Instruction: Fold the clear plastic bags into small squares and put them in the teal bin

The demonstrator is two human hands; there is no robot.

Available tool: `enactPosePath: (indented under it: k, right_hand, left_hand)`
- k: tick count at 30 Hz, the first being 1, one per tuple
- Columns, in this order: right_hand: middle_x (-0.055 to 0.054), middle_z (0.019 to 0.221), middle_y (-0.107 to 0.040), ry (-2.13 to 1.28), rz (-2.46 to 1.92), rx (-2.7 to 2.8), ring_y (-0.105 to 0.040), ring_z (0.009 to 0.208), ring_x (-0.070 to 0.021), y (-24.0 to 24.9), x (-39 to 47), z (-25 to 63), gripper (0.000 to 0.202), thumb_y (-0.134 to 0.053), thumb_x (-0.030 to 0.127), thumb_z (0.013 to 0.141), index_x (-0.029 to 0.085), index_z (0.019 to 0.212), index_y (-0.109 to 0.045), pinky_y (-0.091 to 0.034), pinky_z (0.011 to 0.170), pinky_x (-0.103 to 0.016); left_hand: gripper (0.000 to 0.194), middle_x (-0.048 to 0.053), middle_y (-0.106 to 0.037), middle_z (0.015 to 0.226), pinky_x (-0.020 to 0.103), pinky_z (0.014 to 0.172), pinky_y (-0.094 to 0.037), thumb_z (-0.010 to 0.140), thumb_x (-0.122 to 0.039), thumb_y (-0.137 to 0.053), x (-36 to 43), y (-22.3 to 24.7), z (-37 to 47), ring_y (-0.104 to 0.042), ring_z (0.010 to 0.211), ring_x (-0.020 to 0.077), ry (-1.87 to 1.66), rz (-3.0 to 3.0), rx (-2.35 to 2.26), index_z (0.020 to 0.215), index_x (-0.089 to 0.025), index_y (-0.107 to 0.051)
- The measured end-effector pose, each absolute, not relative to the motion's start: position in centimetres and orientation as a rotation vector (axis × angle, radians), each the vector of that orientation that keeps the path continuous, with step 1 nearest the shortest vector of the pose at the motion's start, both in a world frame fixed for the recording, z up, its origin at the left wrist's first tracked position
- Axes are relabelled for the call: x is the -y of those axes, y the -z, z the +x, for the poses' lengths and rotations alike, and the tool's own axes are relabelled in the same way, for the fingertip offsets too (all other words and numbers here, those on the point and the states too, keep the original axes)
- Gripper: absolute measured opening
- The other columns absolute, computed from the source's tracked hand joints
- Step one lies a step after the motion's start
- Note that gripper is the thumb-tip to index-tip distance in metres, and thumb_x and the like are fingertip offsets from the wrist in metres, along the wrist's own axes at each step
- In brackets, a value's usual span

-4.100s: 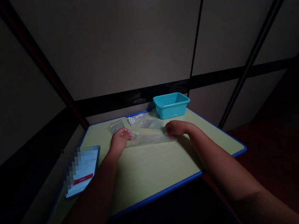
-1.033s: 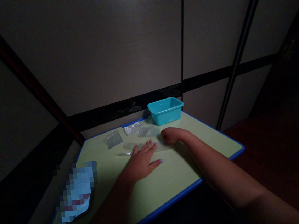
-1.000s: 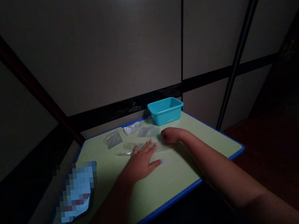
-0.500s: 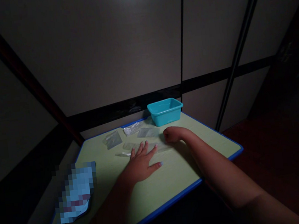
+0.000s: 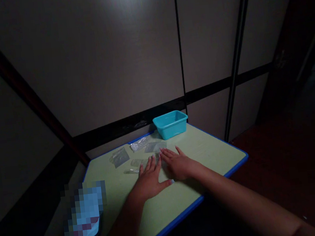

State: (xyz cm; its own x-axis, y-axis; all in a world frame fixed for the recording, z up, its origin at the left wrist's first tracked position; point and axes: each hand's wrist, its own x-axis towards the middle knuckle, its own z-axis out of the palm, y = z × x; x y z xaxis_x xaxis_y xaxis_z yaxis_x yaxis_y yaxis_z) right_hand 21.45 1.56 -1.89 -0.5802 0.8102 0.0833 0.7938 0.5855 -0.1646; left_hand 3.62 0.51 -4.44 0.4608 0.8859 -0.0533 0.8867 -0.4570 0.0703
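Note:
My left hand point(image 5: 150, 180) lies flat with its fingers spread, fingertips on a clear plastic bag point(image 5: 138, 163) that is partly hidden under it. Beside it, my right hand point(image 5: 177, 164) is laid out with its fingers extended and thumb apart, over the right part of that bag. Just beyond the fingertips is another flat clear bag point(image 5: 152, 147). A crumpled clear bag point(image 5: 139, 144) lies behind, and a flat greyish clear bag point(image 5: 120, 157) rests to the left.
A turquoise plastic basket point(image 5: 174, 129) stands at the table's back right corner. The pale green table point(image 5: 205, 146) has a blue edge. A blurred-out bluish flat object point(image 5: 86, 215) lies at the left front. Dark cabinet panels point(image 5: 129, 61) rise behind.
My right hand has gone from a closed shape at the bag's right end to fingers stretched out, moving left beside my left hand. The left hand stays spread on the bag. The view has shifted slightly.

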Motion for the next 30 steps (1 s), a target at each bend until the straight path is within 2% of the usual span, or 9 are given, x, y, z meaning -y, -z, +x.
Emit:
enactPosePath:
  k: [4,8,11,17,22,30]
  right_hand:
    - [-0.014,0.148,-0.007,-0.407,-1.403,2.688,-0.008,0.136,-0.0253,2.8,0.3,21.7,0.062,-0.027,0.036,0.087,0.011,0.142,-0.013,-0.001,0.101,-0.061]
    - [-0.009,0.148,-0.006,-0.386,-1.338,2.632,-0.007,0.136,-0.0228,2.6,1.0,21.9,0.06,-0.026,0.035,0.087,0.016,0.143,-0.013,0.005,0.101,-0.06]
    - [-0.007,0.148,-0.01,-0.392,-1.277,2.637,-0.01,0.136,-0.0213,2.5,1.6,20.8,0.06,-0.028,0.033,0.086,0.017,0.143,-0.013,0.007,0.103,-0.057]
    - [-0.012,0.146,-0.019,-0.413,-1.392,2.571,-0.017,0.134,-0.0205,3.3,2.2,19.5,0.058,-0.017,0.036,0.09,0.012,0.142,-0.017,0.007,0.105,-0.053]
    - [-0.012,0.145,-0.022,-0.355,-1.541,2.467,-0.017,0.134,-0.0227,3.7,2.6,21.9,0.059,-0.016,0.042,0.09,0.012,0.141,-0.021,0.007,0.104,-0.056]
    - [-0.013,0.145,-0.021,-0.316,-1.705,2.412,-0.015,0.135,-0.0213,4.0,2.5,25.0,0.06,-0.019,0.04,0.09,0.008,0.14,-0.023,-0.008,0.107,-0.048]
  left_hand:
    - [0.082,0.01,-0.002,0.148,0.051,0.106,-0.007,0.082,-0.067,-0.018,-0.6,4.6,3.8,0.001,0.136,0.0239,-0.017,2.573,-1.608,0.143,-0.015,-0.003]
    - [0.081,0.012,-0.004,0.148,0.051,0.106,-0.008,0.083,-0.066,-0.017,-0.6,4.5,3.9,0.001,0.136,0.0238,-0.001,2.563,-1.628,0.142,-0.011,-0.012]
    - [0.08,0.013,-0.005,0.148,0.05,0.106,-0.009,0.083,-0.065,-0.02,-0.7,4.5,3.8,0.0,0.136,0.0236,0.003,2.561,-1.622,0.142,-0.01,-0.015]
    - [0.073,0.011,-0.003,0.148,0.047,0.107,-0.009,0.086,-0.059,-0.015,-0.8,4.6,3.7,-0.001,0.136,0.022,-0.007,2.528,-1.636,0.142,-0.011,-0.016]
    - [0.076,0.012,-0.003,0.148,0.048,0.107,-0.01,0.086,-0.061,-0.013,-0.6,4.6,3.9,-0.001,0.136,0.0232,0.015,2.547,-1.684,0.142,-0.009,-0.014]
    - [0.067,0.009,-0.015,0.147,0.054,0.104,-0.011,0.088,-0.059,-0.014,-0.4,4.1,3.8,-0.01,0.136,0.0235,-0.032,2.571,-1.745,0.14,-0.018,-0.023]
